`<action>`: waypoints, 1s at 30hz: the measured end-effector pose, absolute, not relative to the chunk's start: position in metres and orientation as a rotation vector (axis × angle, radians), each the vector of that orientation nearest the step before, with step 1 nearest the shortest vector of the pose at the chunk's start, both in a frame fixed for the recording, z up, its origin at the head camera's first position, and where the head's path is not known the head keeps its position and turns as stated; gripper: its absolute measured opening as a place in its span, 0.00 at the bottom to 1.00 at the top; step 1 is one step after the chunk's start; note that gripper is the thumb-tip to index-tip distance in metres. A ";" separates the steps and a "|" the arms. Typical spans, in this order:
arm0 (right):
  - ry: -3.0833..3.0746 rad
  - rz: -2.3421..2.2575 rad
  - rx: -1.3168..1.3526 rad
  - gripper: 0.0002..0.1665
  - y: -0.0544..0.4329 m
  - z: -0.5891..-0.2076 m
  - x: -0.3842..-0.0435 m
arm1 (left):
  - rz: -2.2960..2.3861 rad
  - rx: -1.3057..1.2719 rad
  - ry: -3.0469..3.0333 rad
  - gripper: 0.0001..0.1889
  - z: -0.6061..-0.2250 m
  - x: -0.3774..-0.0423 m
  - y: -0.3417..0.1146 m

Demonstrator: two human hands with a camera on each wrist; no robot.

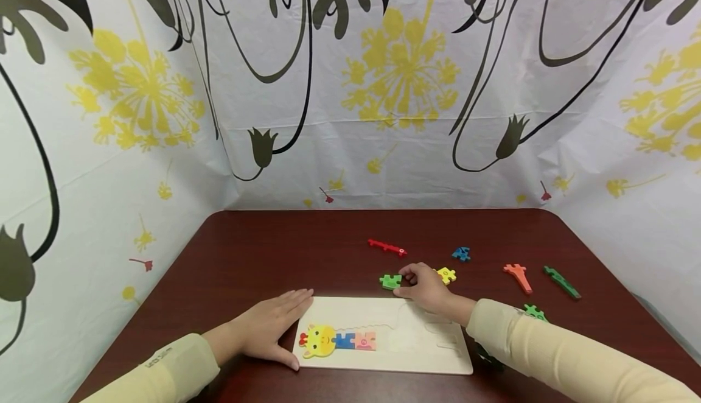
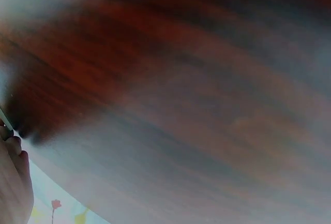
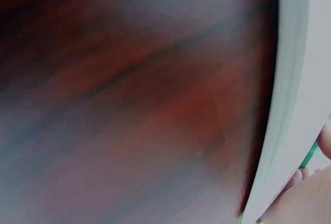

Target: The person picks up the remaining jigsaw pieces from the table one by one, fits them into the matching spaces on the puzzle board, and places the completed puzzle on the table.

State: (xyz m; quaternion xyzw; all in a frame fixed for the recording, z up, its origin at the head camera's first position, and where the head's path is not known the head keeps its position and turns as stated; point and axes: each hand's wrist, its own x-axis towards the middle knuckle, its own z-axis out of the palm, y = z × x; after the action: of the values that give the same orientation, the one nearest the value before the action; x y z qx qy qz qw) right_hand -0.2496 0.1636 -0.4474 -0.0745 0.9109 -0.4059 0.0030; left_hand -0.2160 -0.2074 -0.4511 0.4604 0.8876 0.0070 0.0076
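Note:
A pale wooden puzzle board (image 1: 405, 354) lies on the table, with a yellow giraffe head (image 1: 319, 341), a blue piece (image 1: 345, 341) and a pink piece (image 1: 365, 341) set in its left part. My left hand (image 1: 276, 324) rests at the board's left end, fingers extended along the edge and thumb near the lower corner. Beyond the board's far edge, my right hand (image 1: 429, 290) pinches the right side of a green puzzle piece (image 1: 390, 281) between thumb and fingers. In the right wrist view, a strip of the green piece (image 3: 309, 154) shows by the fingers.
Around the right hand lie a yellow piece (image 1: 446, 276), a blue piece (image 1: 462, 254) and a long red piece (image 1: 387, 247). Farther right are an orange piece (image 1: 518, 277), a long green piece (image 1: 561, 282) and another green piece (image 1: 535, 312), partly behind the sleeve.

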 end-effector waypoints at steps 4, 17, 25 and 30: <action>2.865 -1.254 -0.234 0.20 0.164 -0.449 -0.252 | 0.027 1.436 2.771 0.61 -0.451 -0.216 -0.207; 2.818 -1.325 -0.266 0.18 0.171 -0.444 -0.252 | 0.024 1.465 2.770 0.60 -0.454 -0.217 -0.209; 2.780 -1.397 -0.319 0.20 0.175 -0.439 -0.249 | 0.036 1.447 2.756 0.60 -0.452 -0.218 -0.208; 2.776 -1.419 -0.341 0.21 0.176 -0.437 -0.248 | 0.029 1.440 2.755 0.60 -0.452 -0.219 -0.208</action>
State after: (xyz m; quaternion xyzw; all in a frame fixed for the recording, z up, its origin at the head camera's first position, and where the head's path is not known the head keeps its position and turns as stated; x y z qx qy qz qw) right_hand -0.2478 0.1759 -0.4371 -0.1087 0.8852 -0.4524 0.0029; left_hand -0.2186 -0.2084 -0.4523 0.4631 0.8861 0.0094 0.0163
